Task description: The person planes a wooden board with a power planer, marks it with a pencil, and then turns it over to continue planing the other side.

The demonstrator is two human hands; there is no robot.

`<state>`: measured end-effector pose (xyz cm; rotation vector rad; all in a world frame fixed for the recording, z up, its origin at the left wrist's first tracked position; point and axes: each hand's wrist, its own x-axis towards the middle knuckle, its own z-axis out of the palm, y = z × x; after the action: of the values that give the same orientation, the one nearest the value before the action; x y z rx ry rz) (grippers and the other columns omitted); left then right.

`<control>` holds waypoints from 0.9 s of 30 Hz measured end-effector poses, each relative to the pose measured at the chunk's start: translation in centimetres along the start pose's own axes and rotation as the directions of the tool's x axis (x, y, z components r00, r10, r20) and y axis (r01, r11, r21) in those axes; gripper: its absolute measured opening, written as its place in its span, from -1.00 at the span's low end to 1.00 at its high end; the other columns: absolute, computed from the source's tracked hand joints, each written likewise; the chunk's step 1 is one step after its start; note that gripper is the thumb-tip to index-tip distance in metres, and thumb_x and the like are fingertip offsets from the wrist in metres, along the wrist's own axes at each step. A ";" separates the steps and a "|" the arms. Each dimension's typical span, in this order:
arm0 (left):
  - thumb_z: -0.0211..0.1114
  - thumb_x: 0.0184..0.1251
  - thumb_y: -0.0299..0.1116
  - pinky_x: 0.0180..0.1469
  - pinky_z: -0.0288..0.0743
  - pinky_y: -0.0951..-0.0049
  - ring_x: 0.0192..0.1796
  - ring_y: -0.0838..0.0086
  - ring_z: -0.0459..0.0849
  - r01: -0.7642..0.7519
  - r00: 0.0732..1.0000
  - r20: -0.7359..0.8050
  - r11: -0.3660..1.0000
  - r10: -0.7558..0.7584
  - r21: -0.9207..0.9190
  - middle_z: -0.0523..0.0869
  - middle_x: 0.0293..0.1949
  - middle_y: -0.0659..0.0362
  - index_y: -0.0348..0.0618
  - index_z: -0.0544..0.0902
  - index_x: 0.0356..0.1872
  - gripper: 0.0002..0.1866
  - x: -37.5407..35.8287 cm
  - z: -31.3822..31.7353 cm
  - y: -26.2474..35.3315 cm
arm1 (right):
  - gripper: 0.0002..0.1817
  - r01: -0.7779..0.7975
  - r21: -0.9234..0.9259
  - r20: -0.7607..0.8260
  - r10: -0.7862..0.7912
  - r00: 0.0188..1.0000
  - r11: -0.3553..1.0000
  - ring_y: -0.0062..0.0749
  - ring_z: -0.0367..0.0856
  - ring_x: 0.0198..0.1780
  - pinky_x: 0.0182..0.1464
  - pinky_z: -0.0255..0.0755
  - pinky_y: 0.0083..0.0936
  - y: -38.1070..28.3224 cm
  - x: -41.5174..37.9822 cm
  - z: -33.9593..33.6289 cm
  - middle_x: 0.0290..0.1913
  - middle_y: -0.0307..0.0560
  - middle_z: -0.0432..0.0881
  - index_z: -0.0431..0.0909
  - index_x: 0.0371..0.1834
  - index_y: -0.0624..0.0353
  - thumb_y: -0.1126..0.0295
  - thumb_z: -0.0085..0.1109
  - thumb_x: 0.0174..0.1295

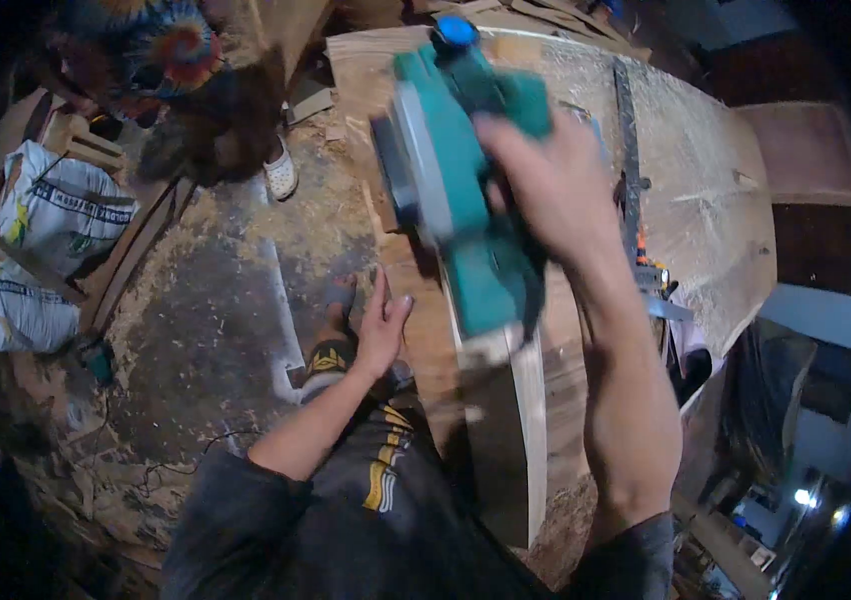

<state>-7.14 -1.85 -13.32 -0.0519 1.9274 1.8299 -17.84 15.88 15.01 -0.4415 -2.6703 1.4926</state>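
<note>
My right hand (pixel 558 185) is wrapped around the handle of a green electric planer (pixel 471 270) with a blue knob, slightly blurred and raised over the wooden worktop (pixel 566 370). Below the planer, a long piece of timber (pixel 529 440) lies with one end pointing toward my body. My left hand (pixel 383 328) is at the worktop's near-left edge, fingers stretched out and holding nothing.
A dark straight bar (pixel 629 130) and some tools (pixel 652 275) lie right of the planer. Sacks (pixel 71 210) and wood offcuts stand at the left. Another person's white clog (pixel 282 175) rests on the shavings-strewn floor (pixel 196 320). A cable (pixel 161 468) trails there.
</note>
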 end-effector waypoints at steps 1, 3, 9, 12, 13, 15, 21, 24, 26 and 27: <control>0.19 0.51 -0.30 -0.23 0.37 0.65 -0.30 0.67 0.40 0.080 0.997 0.017 0.988 -0.079 -0.134 0.52 -0.33 0.31 -0.07 -0.05 0.60 -0.22 -0.5 0.3 1.6 | -0.58 0.009 -0.001 -0.001 -0.009 1.000 1.000 -0.41 0.67 -0.51 -0.41 0.50 -0.41 0.2 2.1 0.3 -0.53 -0.07 0.62 0.59 -0.26 0.30 0.06 0.15 0.26; 0.19 0.52 -0.30 -0.23 0.37 0.65 -0.32 0.68 0.39 0.066 0.997 0.029 0.998 -0.066 -0.017 0.51 -0.35 0.33 -0.08 -0.06 0.60 -0.22 -0.3 0.1 1.6 | -0.45 -0.038 0.150 -0.020 0.041 0.999 0.988 -0.41 0.66 -0.50 -0.40 0.49 -0.44 0.5 3.0 0.6 -0.48 -0.05 0.62 0.56 -0.27 0.34 -0.08 0.07 0.35; 0.20 0.51 -0.25 -0.23 0.37 0.65 -0.34 0.68 0.40 0.103 0.994 0.022 0.994 -0.104 0.043 0.54 -0.40 0.35 -0.08 -0.05 0.60 -0.21 -0.6 -0.2 0.9 | -0.48 -0.276 0.174 0.070 0.267 0.961 0.945 -0.52 0.55 -0.52 -0.40 0.41 -0.48 0.7 -9.2 -1.5 -0.41 -0.15 0.58 0.53 -0.17 0.28 -0.05 -0.05 0.45; 0.20 0.51 -0.24 -0.23 0.38 0.62 -0.34 0.65 0.41 0.049 0.999 0.022 0.999 -0.049 0.015 0.55 -0.40 0.33 -0.11 -0.04 0.59 -0.21 -0.3 -0.3 0.7 | -0.42 -0.240 0.106 0.098 0.230 0.968 0.965 -0.30 0.65 -0.21 -0.16 0.50 -0.41 3.5 -21.1 -3.8 -0.14 0.00 0.64 0.44 0.22 0.32 -0.01 -0.07 0.44; 0.20 0.50 -0.24 -0.23 0.39 0.61 -0.34 0.64 0.42 0.015 1.000 0.011 0.999 -0.015 0.034 0.55 -0.39 0.32 -0.12 -0.03 0.59 -0.21 -0.2 -0.2 0.6 | -0.44 -0.312 0.072 0.096 0.305 0.947 0.947 -0.25 0.66 -0.21 -0.15 0.50 -0.38 3.9 -25.8 -4.7 -0.16 0.02 0.65 0.44 0.21 0.35 0.03 -0.08 0.43; 0.18 0.50 -0.21 -0.01 0.32 0.53 -0.11 0.53 0.42 0.016 1.000 0.006 0.997 -0.016 0.072 0.49 -0.12 0.16 -0.16 0.00 0.58 -0.23 -0.2 -0.2 0.6 | -0.46 -0.354 0.006 0.068 0.353 0.933 0.935 -0.16 0.67 -0.21 -0.13 0.51 -0.31 4.7 -32.8 -5.7 -0.20 0.07 0.66 0.42 0.19 0.40 0.11 -0.10 0.41; 0.14 0.52 -0.19 0.39 0.23 0.41 0.33 0.36 0.45 0.153 0.986 0.051 0.983 -0.159 0.104 0.39 0.41 -0.10 -0.21 0.01 0.57 -0.25 -0.3 -0.5 2.4 | -0.45 -0.272 0.093 0.033 0.270 0.962 0.958 -0.33 0.64 -0.30 -0.24 0.48 -0.45 4.3 -31.4 -5.2 -0.28 0.00 0.66 0.51 0.04 0.38 0.02 -0.05 0.39; 0.15 0.53 -0.23 0.20 0.35 0.48 0.09 0.45 0.51 0.091 0.996 0.022 0.996 -0.092 0.026 0.55 0.14 0.03 -0.17 -0.04 0.58 -0.24 -0.5 0.0 1.7 | -0.47 -0.271 0.007 -0.013 0.272 0.962 0.962 -0.39 0.62 -0.21 -0.14 0.46 -0.46 7.0 -28.2 -4.6 -0.23 0.06 0.65 0.48 0.12 0.37 0.05 -0.06 0.43; 0.17 0.52 -0.28 0.03 0.43 0.55 -0.09 0.57 0.53 0.076 0.996 0.043 0.996 -0.074 -0.039 0.63 -0.07 0.14 -0.13 -0.09 0.59 -0.21 -0.4 -0.1 1.5 | -0.51 -0.356 0.105 -0.025 0.361 0.932 0.928 -0.41 0.60 -0.13 -0.07 0.45 -0.47 4.7 -21.1 -3.4 -0.16 0.06 0.64 0.49 0.15 0.33 0.11 -0.09 0.46; 0.18 0.52 -0.30 -0.01 0.45 0.57 -0.13 0.60 0.53 0.078 0.996 0.055 0.993 -0.073 -0.085 0.65 -0.12 0.16 -0.11 -0.11 0.60 -0.20 -0.4 -0.1 1.6 | -0.54 -0.375 0.141 -0.021 0.381 0.924 0.916 -0.43 0.59 -0.12 -0.06 0.44 -0.48 2.7 -16.1 -2.6 -0.14 0.04 0.64 0.50 0.17 0.31 0.14 -0.10 0.48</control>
<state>-7.38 -1.94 -11.70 -0.1039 1.7862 1.8461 -1.38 14.96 15.64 -1.0192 -2.5254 1.7132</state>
